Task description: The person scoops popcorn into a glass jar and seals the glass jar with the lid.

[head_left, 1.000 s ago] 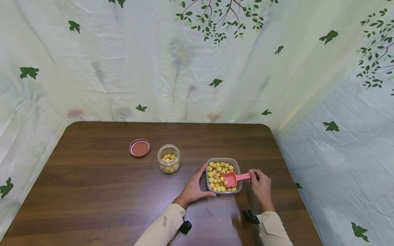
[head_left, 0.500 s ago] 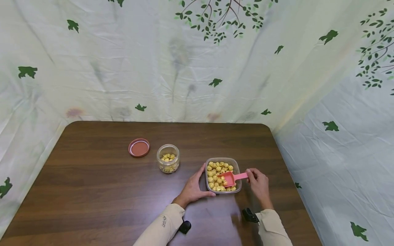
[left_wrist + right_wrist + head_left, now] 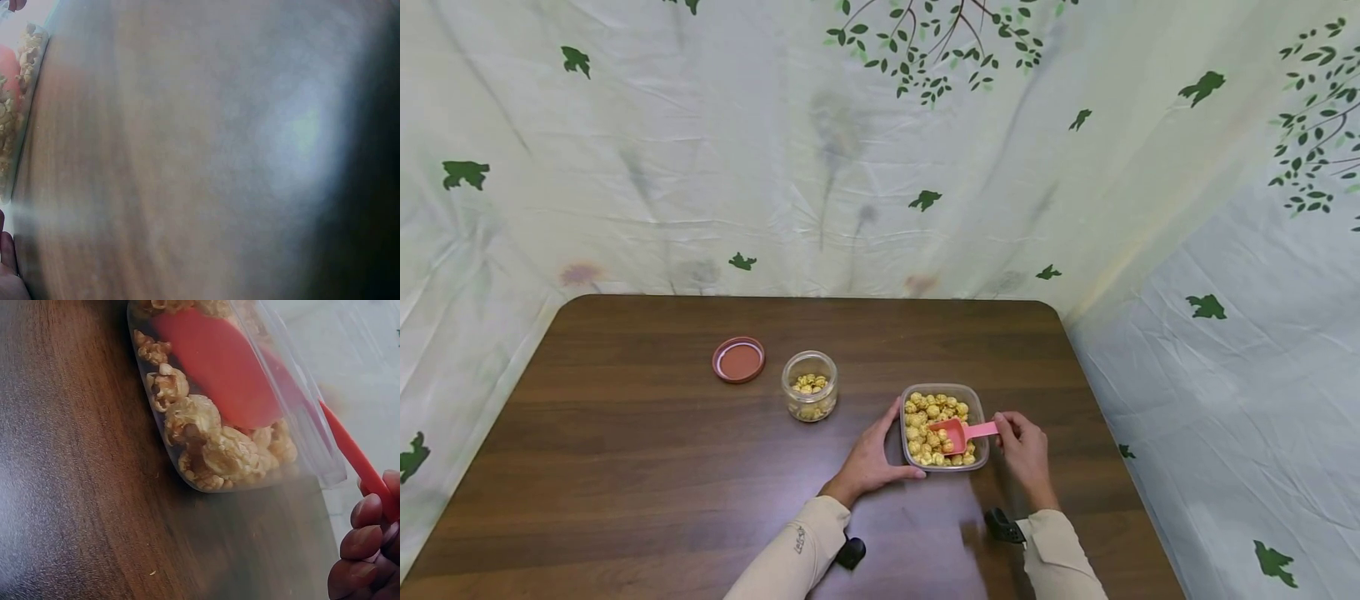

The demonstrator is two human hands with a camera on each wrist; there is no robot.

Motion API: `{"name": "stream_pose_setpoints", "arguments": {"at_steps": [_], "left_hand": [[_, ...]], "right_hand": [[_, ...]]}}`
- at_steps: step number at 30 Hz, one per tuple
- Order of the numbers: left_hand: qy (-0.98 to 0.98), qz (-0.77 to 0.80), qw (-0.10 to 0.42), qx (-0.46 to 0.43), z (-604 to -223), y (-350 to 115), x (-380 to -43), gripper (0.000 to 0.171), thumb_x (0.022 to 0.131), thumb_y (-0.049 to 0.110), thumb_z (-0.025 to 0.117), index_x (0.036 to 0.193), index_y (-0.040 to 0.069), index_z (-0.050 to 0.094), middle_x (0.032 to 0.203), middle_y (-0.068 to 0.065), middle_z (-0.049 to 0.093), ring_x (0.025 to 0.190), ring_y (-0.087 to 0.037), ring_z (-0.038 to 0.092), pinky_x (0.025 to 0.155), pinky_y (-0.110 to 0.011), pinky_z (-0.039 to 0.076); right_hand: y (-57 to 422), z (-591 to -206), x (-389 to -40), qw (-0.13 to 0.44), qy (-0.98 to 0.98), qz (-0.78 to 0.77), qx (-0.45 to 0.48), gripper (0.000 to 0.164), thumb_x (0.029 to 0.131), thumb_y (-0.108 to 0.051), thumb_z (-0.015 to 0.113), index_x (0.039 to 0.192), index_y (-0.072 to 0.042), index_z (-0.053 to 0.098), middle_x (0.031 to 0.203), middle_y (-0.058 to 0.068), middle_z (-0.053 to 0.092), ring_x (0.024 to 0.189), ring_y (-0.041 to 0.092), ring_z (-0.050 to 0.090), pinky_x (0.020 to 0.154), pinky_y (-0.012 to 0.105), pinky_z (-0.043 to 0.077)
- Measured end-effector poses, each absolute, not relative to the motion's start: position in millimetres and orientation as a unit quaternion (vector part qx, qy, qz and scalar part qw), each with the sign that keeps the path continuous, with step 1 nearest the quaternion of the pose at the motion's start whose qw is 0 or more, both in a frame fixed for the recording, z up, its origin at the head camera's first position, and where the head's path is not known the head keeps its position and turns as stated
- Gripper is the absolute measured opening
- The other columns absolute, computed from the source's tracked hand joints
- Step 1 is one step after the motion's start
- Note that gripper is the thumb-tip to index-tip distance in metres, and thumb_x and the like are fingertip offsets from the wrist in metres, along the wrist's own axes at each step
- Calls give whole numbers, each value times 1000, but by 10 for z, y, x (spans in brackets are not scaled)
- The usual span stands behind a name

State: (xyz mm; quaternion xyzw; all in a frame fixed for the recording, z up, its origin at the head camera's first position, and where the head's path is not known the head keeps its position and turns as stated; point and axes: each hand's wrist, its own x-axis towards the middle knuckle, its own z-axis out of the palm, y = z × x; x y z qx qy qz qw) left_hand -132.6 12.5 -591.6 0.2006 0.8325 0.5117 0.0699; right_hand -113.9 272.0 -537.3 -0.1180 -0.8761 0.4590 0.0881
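A clear plastic container full of golden popcorn stands on the table. My left hand holds its left side, with the thumb along the near corner and the fingers on the far side. By the end of its handle, my right hand pinches a pink scoop. The scoop's bowl is pushed in among the popcorn, with a few pieces lying on it. In the right wrist view, the bowl of the scoop shows through the container wall, and the fingers of my right hand curl round the handle.
A glass jar without its lid, partly filled with popcorn, stands left of the container. Farther left a reddish lid lies with its inside up. The brown wooden table meets a leaf-patterned cloth at its back and sides.
My right hand has moved slightly left, sliding the scoop a little deeper into the popcorn. My left hand stays on the container, and the jar and lid have not moved.
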Motion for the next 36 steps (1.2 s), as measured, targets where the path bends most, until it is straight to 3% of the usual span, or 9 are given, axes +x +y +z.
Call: {"name": "stream_pose_setpoints", "arguments": {"at_steps": [10,29,36], "left_hand": [[831,514,71,200,-5915,127,-1327,118,63,41,90,154,11,22,151,-16,36,137,-32,35,111,-47,32],[833,511,69,201,-5910,124,-1324,118,63,42,90,154,13,22,151,-16,37,137,-33,36,110,-48,32],[835,508,69,201,-5905,126,-1324,118,63,42,89,154,13,21,150,-16,37,137,-32,36,110,-48,32]], "right_hand": [[2690,-5406,-1121,68,-872,464,-140,22,98,-18,57,100,1,66,69,7,55,59,17,48,49,23,39],[2663,-5424,-1129,80,-861,485,-135,21,96,-17,61,97,3,67,65,6,55,53,12,47,46,22,37],[2639,-5447,-1133,65,-841,518,-144,18,95,-16,61,97,2,60,63,4,55,51,10,47,45,21,38]]}}
